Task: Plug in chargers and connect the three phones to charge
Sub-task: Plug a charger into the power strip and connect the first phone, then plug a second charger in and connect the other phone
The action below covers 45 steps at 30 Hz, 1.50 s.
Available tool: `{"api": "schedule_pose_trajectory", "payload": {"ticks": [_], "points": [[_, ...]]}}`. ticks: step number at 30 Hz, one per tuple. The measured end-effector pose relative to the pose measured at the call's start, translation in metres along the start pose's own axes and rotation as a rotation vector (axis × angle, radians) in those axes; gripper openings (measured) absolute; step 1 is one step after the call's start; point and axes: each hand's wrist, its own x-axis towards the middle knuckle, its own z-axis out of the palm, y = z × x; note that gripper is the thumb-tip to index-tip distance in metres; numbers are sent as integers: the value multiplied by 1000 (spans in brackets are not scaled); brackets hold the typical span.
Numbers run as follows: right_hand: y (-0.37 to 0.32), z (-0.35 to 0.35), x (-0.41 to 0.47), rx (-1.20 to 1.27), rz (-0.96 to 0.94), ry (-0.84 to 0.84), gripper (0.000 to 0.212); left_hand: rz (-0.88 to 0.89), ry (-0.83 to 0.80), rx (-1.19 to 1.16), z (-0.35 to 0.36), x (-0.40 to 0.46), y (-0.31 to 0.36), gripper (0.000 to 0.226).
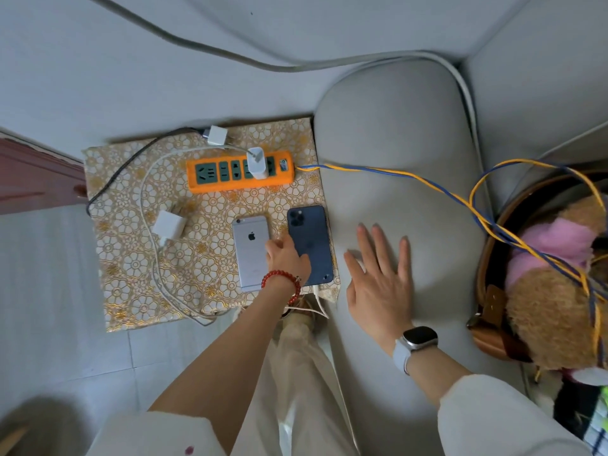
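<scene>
Nearest the lens: two cream sleeves and pale trousers (296,373). Right hand (381,278), smartwatch (416,340) on the wrist, pressed flat on grey sofa arm (401,153), fingers straight and spread apart. Left hand (288,256), red bead bracelet (283,279) at the wrist, lowered between the two phones, fingers curled down, touching both; whether gripping either, cannot tell.

Two phones visible, both back-up on patterned gold cloth (131,258): silver phone (250,248) with Apple logo, blue phone (307,238) just beside it at the cloth's right edge, white plug at its bottom end.

Orange power strip (210,179) across the far part of the cloth, one white charger (257,162) plugged in. Two more loose: white adapter (168,227) lying left of the phones, another white adapter (215,135) at the far edge. White cable (144,179) looping over the cloth, black cable (121,172) along the left. Blue-and-yellow twisted cord (394,174) crossing the sofa arm toward plush toy (552,291) at right.
</scene>
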Motion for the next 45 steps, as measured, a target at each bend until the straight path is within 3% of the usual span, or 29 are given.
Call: {"api": "schedule_pose_trajectory", "payload": {"ticks": [3,7,10,12,15,17,20,22,24,27,29,31,33,35,36,38,40,42,45], "points": [[-15,-6,7,73,2,25,37,34,130,-110,-21,-10,-15,39],[-54,-11,19,279,-53,36,32,53,506,-207,-68,-23,-60,28],[-90,-16,28,434,-99,45,31,-34,723,-176,-109,-17,-105,32],[-114,-21,35,496,-122,91,32,-147,705,-142,-132,-8,-129,42],[-139,-34,50,557,-166,180,33,-210,523,-29,-149,13,-149,58],[-153,-42,67,573,-185,200,33,-198,441,-56,-152,27,-152,52],[-169,-49,89,651,-132,132,31,-159,567,-248,-153,32,-145,29],[-177,-50,95,746,-37,120,28,-30,727,-251,-152,23,-144,18],[-178,-53,93,829,2,232,21,225,775,-199,-145,6,-144,14],[-171,-64,85,921,-27,565,13,536,615,108,-124,-23,-149,22],[-171,-75,81,842,-122,674,15,596,383,339,-105,-35,-153,42],[-175,-79,81,578,-308,573,22,521,98,480,-91,-38,-150,52],[-176,-70,85,228,-466,199,27,453,-67,571,-84,-35,-151,49],[-166,-57,90,-52,-495,-161,29,432,-30,594,-92,-31,-151,45],[-157,-50,92,-140,-493,-248,29,427,68,540,-99,-28,-153,44],[-138,-40,94,-216,-477,-307,30,341,303,359,-118,-19,-157,38],[-125,-34,94,-194,-471,-302,31,135,444,214,-135,-6,-158,40],[-119,-31,93,-93,-470,-275,33,-54,404,139,-144,8,-157,44],[-124,-32,96,160,-443,-178,37,-73,334,-32,-146,17,-156,29]]}}
